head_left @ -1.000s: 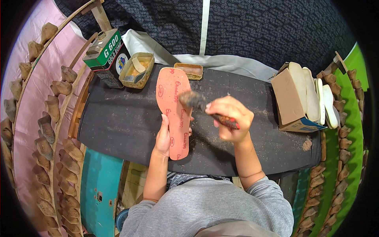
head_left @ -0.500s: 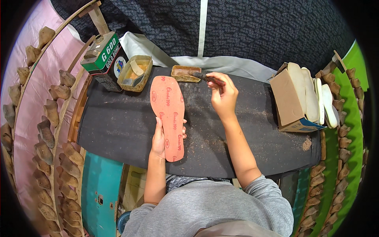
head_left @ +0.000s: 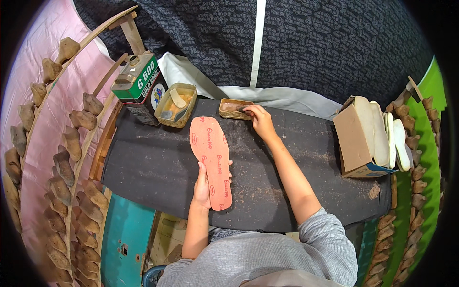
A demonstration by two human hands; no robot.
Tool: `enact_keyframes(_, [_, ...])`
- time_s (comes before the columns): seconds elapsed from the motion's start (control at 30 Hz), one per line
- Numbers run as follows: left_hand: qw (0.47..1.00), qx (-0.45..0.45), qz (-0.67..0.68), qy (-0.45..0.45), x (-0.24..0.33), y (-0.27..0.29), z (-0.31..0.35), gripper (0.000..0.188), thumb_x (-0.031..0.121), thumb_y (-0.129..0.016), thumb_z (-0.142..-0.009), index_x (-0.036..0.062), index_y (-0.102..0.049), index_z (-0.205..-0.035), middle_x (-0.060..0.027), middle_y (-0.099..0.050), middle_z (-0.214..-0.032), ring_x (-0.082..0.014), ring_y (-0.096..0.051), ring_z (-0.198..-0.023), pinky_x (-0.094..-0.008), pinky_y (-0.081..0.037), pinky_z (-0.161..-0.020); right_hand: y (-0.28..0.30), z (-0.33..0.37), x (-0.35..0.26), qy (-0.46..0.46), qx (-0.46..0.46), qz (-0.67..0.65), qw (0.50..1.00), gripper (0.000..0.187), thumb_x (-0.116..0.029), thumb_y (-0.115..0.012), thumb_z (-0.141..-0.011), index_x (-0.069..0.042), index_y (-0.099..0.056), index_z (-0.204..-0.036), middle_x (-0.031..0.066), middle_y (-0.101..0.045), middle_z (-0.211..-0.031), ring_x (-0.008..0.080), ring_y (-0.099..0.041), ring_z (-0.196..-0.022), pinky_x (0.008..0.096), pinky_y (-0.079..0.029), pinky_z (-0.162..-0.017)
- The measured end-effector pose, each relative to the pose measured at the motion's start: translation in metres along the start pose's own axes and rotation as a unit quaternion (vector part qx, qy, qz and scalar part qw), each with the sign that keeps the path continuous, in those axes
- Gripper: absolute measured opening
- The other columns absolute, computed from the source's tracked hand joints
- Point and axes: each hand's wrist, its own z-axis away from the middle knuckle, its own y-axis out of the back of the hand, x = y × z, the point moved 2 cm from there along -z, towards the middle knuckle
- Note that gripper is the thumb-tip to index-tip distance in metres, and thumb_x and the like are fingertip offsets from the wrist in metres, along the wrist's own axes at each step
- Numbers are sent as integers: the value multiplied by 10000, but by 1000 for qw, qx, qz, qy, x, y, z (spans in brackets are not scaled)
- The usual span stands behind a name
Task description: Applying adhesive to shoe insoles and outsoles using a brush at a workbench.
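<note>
My left hand (head_left: pixel 202 189) holds a pinkish-orange shoe insole (head_left: pixel 212 160) with red printing, thumb on its left edge and fingertips showing at its right edge. It lies along the hand with its wider end pointing away from me. Beyond it, my right hand (head_left: pixel 261 120) is closed on a dark, stubby brush (head_left: pixel 246 112), mostly covered by the fingers. The brush is at the right end of a small rectangular tray (head_left: pixel 230 115), which has brownish residue inside. Whether the bristles touch the bottom is hidden.
At the back left stand a green and black metal can (head_left: pixel 138 88) and a yellowish tub (head_left: pixel 173 120) holding scraper-like pieces. A cardboard box (head_left: pixel 353 138) of pale soles (head_left: pixel 378 136) stands at right. Racks of wooden shoe lasts (head_left: pixel 71 143) flank the dark cloth-covered table (head_left: pixel 306 191).
My right hand has brought the brush back to the tray's right end. The whole view has shifted, so things sit lower in the picture. My left hand keeps hold of the insole.
</note>
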Motion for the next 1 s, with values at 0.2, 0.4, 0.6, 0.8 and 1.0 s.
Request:
enact_keyframes(0.2, [998,28,-50,-19,3,-2,0,645,534,-219,-987,51,-387,-1379,-166,-544,-1270,-163,-592,-983,-304,-524,-825,0,7,-8,4,9,-4,1000,299,119,-551,-788,-40,-617,-1032,142,-618,-1024,328,-624,-908,381,-508,-769])
enact_keyframes(0.4, [989,140,-39,-31,-4,-5,-3,585,501,-311,-982,63,-404,-1357,-99,-568,-1219,-163,-607,-971,-307,-540,-800,23,22,-42,-85,-54,-34,994,344,-37,-647,-824,-77,-576,-1158,133,-565,-1135,265,-619,-890,349,-527,-747])
enact_keyframes(0.6, [991,106,-30,-70,-7,-6,3,539,444,-378,-986,81,-355,-1384,-79,-548,-1235,-170,-578,-1057,-337,-509,-886,39,48,-103,-58,13,-31,998,393,-173,-682,-839,-63,-565,-1198,108,-587,-1110,198,-610,-917,292,-514,-750])
enact_keyframes(0.8, [984,102,-84,-123,-15,-30,20,523,424,-364,-997,69,-340,-1381,-95,-521,-1268,-181,-555,-1111,-352,-491,-920,26,92,-146,-274,-130,-287,909,580,-277,-722,-834,-36,-482,-1304,117,-646,-1019,130,-622,-846,280,-518,-727])
enact_keyframes(1.0, [960,143,-166,-176,-32,-43,54,499,331,-411,-1008,64,-305,-1416,-86,-506,-1285,-168,-528,-1135,-326,-452,-953,33,116,-170,-268,-190,-295,897,557,-233,-718,-844,-41,-475,-1307,42,-658,-818,78,-596,-733,247,-500,-684])
